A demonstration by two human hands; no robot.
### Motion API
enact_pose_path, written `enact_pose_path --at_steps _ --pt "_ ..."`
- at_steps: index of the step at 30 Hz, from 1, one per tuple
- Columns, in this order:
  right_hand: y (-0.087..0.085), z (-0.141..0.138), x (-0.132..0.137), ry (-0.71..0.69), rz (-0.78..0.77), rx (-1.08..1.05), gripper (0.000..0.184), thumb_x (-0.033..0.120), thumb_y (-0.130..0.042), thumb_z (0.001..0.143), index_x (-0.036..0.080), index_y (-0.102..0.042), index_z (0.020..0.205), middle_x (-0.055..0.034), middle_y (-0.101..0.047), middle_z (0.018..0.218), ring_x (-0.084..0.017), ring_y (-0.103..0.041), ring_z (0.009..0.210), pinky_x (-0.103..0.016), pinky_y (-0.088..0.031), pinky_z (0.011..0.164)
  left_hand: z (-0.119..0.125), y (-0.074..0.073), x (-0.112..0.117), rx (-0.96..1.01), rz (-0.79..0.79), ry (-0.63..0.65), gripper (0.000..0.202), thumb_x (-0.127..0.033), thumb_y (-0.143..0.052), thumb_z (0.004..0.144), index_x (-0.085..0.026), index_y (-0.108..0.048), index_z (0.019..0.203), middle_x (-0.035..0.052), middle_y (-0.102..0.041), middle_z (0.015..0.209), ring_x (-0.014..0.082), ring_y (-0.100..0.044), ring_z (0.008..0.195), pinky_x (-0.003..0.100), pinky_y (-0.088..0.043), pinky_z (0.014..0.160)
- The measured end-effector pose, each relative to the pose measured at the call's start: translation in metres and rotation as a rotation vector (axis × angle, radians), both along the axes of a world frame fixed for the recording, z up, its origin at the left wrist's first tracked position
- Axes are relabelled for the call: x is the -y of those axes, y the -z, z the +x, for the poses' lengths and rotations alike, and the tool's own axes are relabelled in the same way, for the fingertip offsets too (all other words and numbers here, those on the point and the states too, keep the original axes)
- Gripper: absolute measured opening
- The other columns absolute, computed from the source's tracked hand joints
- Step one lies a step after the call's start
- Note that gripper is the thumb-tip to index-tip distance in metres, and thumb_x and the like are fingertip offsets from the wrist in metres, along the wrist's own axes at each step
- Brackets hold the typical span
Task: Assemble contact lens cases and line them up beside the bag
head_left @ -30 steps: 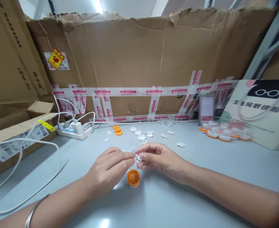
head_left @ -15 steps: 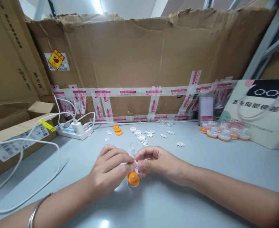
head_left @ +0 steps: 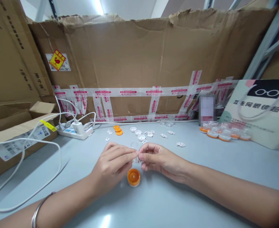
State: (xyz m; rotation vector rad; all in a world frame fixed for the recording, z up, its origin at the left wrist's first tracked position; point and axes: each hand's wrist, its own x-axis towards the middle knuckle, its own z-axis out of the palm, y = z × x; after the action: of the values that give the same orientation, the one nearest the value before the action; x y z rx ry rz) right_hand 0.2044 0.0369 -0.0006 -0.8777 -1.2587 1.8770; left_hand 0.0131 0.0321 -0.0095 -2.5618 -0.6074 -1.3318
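Both hands meet over the table and pinch a small white plastic part [head_left: 136, 160] with cut-out details, mostly hidden by the fingers. My left hand [head_left: 117, 161] is closed on its left side, and my right hand [head_left: 157, 160] grips it from the right with thumb and fingertips. Just below them, apart from the fingers, a round orange cup [head_left: 130, 183] with a pale base rests on the table, its hollow facing up. Behind the fingertips stands a clear round piece [head_left: 134, 145], partly covered.
White rings [head_left: 141, 137], several flat white cut-out parts [head_left: 163, 136] and orange rings [head_left: 119, 133] lie farther back. Clear-topped orange pieces [head_left: 224, 136] cluster at right by a paper bag [head_left: 260, 126]. A power strip [head_left: 82, 134], cables and an open carton [head_left: 20, 139] occupy the left.
The fingertips and the white part have risen slightly, away from the orange cup. A smaller orange round shape seen at the cup earlier no longer shows, and the cup's hollow is in view.
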Motion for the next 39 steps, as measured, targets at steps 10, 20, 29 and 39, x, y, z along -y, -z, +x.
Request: enact_pose_path --at_steps 10,20,29,39 --pt "0.0023 -0.0011 0.0000 0.093 0.075 -0.025 0.026 0.029 -0.075 0.063 0.014 -0.059 0.077 0.0015 -0.064 0.067 -0.008 -0.063 0.061 -0.020 -0.050 0.064 0.0072 0.0020 0.0014 0.161 -0.362 0.049 0.020 -0.012 -0.059 0.078 -0.019 -0.065 0.096 0.0054 -0.066 0.089 0.0148 -0.062 0.081 0.026 -0.052 0.072" --pt "0.0054 -0.0022 -0.0015 0.122 0.050 -0.013 0.030 0.025 -0.074 0.063 0.013 -0.063 0.088 -0.0029 -0.068 0.077 -0.011 -0.066 0.073 -0.024 -0.052 0.075 0.0022 0.0013 -0.0020 0.147 -0.429 0.014 0.024 -0.010 -0.059 0.077 -0.020 -0.067 0.097 0.0025 -0.062 0.076 0.0109 -0.058 0.067 0.022 -0.049 0.061" --pt "0.0046 -0.0017 -0.0005 0.120 0.062 -0.009 0.028 0.025 -0.074 0.064 0.013 -0.062 0.086 -0.0033 -0.068 0.074 -0.011 -0.066 0.070 -0.024 -0.052 0.072 0.0019 0.0029 -0.0012 0.120 -0.439 0.045 0.023 -0.012 -0.059 0.078 -0.019 -0.066 0.098 0.0042 -0.067 0.084 0.0129 -0.063 0.073 0.023 -0.051 0.067" --pt "0.0062 -0.0029 -0.0003 0.122 0.042 0.021 0.033 0.027 -0.075 0.063 0.015 -0.059 0.089 -0.0044 -0.068 0.079 -0.013 -0.065 0.075 -0.026 -0.051 0.073 0.0022 0.0046 -0.0046 0.085 -0.425 0.013 0.022 -0.014 -0.062 0.077 -0.019 -0.065 0.097 0.0025 -0.070 0.083 0.0124 -0.064 0.072 0.022 -0.053 0.065"
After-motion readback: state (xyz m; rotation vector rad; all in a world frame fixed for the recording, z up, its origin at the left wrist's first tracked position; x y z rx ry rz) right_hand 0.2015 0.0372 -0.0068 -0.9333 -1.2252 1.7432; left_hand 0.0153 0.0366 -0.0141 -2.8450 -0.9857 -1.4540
